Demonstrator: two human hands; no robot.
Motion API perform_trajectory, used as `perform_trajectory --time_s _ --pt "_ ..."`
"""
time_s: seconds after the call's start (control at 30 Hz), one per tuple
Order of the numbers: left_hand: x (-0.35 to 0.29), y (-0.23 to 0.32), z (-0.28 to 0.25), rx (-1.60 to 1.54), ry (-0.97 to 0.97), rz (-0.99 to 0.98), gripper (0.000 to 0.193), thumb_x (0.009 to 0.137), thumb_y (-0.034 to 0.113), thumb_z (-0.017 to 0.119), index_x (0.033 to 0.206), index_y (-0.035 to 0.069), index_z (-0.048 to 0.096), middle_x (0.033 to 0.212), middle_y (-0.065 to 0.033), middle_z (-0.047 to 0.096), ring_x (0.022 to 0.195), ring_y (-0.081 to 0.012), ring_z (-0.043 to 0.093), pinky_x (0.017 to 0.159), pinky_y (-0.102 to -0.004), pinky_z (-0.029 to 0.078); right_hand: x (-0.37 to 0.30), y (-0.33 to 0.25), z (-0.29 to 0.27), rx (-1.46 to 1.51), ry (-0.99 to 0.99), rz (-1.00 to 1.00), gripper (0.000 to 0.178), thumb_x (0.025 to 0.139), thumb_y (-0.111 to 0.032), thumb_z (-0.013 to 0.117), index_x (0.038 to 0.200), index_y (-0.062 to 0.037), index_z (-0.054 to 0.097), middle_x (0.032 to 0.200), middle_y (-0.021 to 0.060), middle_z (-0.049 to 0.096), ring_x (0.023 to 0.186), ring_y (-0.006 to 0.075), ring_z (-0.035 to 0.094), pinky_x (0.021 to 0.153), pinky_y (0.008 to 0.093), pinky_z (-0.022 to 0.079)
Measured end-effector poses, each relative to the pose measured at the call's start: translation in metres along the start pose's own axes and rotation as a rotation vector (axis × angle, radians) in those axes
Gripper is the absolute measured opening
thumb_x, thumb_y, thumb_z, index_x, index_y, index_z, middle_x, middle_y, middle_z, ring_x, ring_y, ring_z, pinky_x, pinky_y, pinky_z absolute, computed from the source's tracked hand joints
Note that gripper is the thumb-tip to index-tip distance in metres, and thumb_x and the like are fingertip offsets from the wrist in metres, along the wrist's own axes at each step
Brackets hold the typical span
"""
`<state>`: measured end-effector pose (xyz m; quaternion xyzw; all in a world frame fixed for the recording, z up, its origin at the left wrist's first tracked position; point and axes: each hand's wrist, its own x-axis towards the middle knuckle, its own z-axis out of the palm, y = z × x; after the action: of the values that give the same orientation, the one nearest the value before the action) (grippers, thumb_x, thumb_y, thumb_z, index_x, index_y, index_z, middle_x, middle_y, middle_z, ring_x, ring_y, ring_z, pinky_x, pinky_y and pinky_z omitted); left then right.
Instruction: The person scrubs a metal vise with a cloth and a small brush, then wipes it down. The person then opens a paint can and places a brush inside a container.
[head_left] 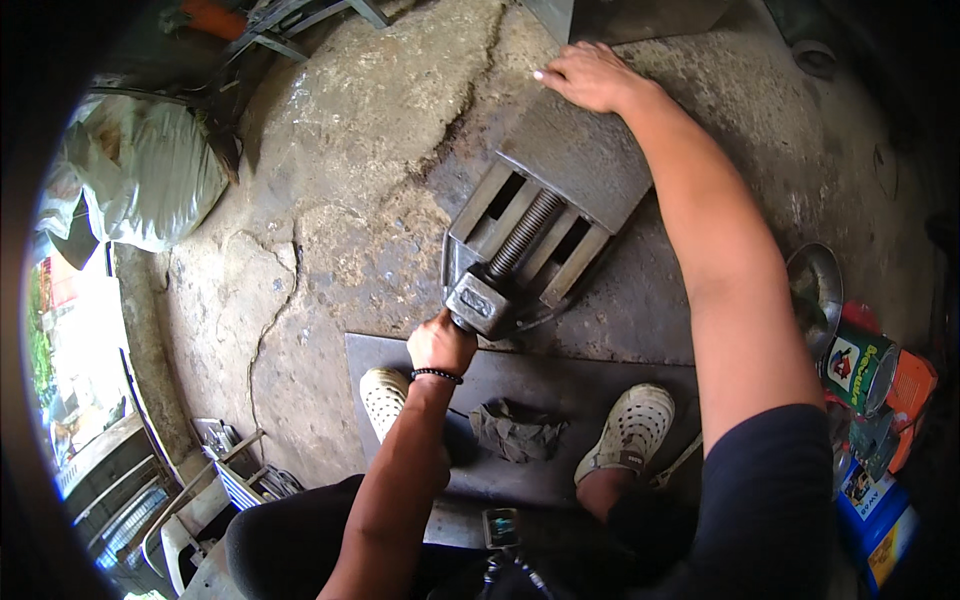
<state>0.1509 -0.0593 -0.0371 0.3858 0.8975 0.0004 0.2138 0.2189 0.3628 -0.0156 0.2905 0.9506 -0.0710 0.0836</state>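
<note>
A heavy grey machine vise [580, 160] lies at a slant on the floor in front of me. Its threaded screw [525, 235] shows between flat rails, with a square metal block [477, 303] at the near end. Closed around the end just below that block is my left hand [442, 345], a dark beaded bracelet on its wrist; the part inside the fist is hidden. My right hand [590, 78] reaches to the vise's far edge, its fingers stretched out and the thumb apart. Whether its palm presses on the metal I cannot tell.
Beneath my light clogs [628, 430] lies a dark sheet [540, 375] with a crumpled dark cloth [515, 430] on it. Cans and boxes, one a green tin [860, 370], crowd the right. A grey metal box [640, 15] stands ahead, a white sack [150, 175] at left.
</note>
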Motion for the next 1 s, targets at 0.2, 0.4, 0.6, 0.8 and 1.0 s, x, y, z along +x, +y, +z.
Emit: perform_trajectory --time_s 0.2,0.4,0.6,0.8,1.0 --pt "-0.002 0.005 -0.007 0.010 0.028 -0.008 0.018 0.079 0.025 0.061 0.088 0.011 0.069 0.077 -0.0198 0.069 0.075 -0.0394 0.069 0.070 -0.0483 0.056 -0.004 -0.003 -0.008 0.022 0.031 0.068 0.055 0.104 -0.051 0.030 0.128 -0.0153 0.064 0.130 0.0129 0.058 0.129 0.0298 0.048 0.113 0.0478 0.031" --pt "0.009 -0.006 -0.009 0.073 0.004 -0.003 0.021 0.080 0.028 0.061 0.090 0.012 0.070 0.083 -0.0185 0.070 0.080 -0.0390 0.069 0.073 -0.0466 0.056 -0.018 0.017 0.007 0.177 0.119 0.058 0.044 0.098 -0.043 0.045 0.121 -0.0113 0.067 0.125 0.0201 0.062 0.121 0.0281 0.057 0.105 0.0422 0.041" --pt "0.047 -0.028 -0.035 0.214 -0.057 0.106 0.025 0.081 0.032 0.060 0.096 0.015 0.070 0.086 -0.0170 0.071 0.083 -0.0373 0.069 0.076 -0.0462 0.055 -0.100 0.026 0.021 0.030 0.155 0.242 0.056 0.101 -0.054 0.033 0.129 -0.0140 0.061 0.128 0.0137 0.059 0.126 0.0317 0.051 0.108 0.0502 0.035" --pt "0.085 -0.031 -0.055 0.354 -0.077 0.409 0.026 0.086 0.032 0.054 0.098 0.017 0.071 0.086 -0.0159 0.071 0.084 -0.0326 0.070 0.081 -0.0456 0.054 -0.197 0.017 0.025 0.073 0.111 0.479 0.055 0.100 -0.054 0.035 0.122 -0.0113 0.062 0.127 0.0158 0.058 0.123 0.0369 0.051 0.104 0.0546 0.034" --pt "0.108 -0.020 -0.060 0.449 -0.094 0.562 0.020 0.088 0.025 0.057 0.100 0.016 0.070 0.086 -0.0121 0.073 0.085 -0.0281 0.072 0.077 -0.0420 0.055 -0.276 -0.006 0.041 0.106 0.111 0.585 0.058 0.102 -0.052 0.033 0.116 -0.0028 0.062 0.121 0.0237 0.059 0.115 0.0426 0.052 0.100 0.0506 0.038"
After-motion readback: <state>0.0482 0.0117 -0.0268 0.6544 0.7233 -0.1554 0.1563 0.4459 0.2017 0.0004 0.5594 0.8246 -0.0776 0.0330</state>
